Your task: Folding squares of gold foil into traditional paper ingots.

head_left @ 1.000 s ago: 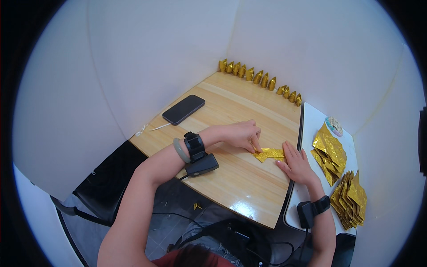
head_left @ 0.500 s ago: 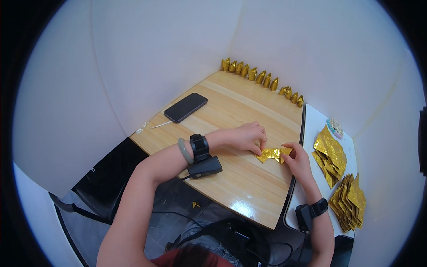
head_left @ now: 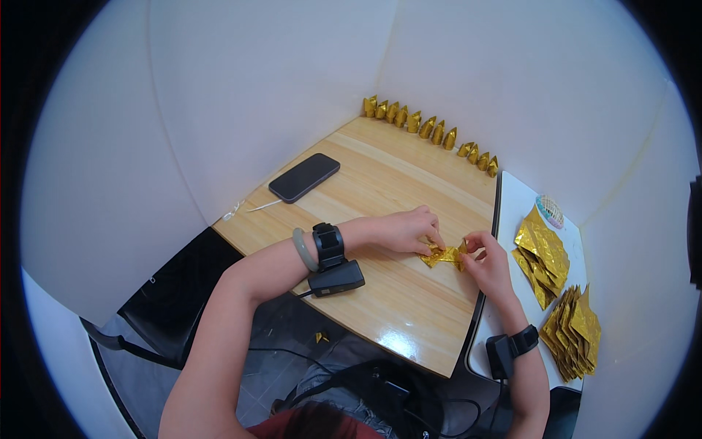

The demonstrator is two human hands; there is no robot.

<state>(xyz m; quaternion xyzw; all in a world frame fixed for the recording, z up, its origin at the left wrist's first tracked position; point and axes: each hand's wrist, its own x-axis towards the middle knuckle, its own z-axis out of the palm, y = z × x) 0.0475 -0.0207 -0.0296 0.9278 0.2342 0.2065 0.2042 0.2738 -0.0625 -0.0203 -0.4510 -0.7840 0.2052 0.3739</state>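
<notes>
A narrow folded strip of gold foil paper (head_left: 443, 256) lies on the wooden table (head_left: 395, 293) between my hands. My left hand (head_left: 411, 231) presses its fingertips on the strip's left part, holding it against the wood. At the other end, my right hand (head_left: 488, 268) pinches the strip between thumb and fingers and bends that end upward. The fingers hide some of the creases. Along the far wall stands a row of folded gold foil pieces (head_left: 414, 122) with pointed tops.
A dark phone (head_left: 304, 178) with a white cable lies at the table's left. On the white table (head_left: 488, 351) to the right are two stacks of gold foil sheets (head_left: 542, 252) (head_left: 574, 333) and a small woven round item (head_left: 550, 211). White walls enclose the back and sides.
The strip's right end, flat before, is now folded up by my right hand. My left fingers have shifted slightly right along the strip.
</notes>
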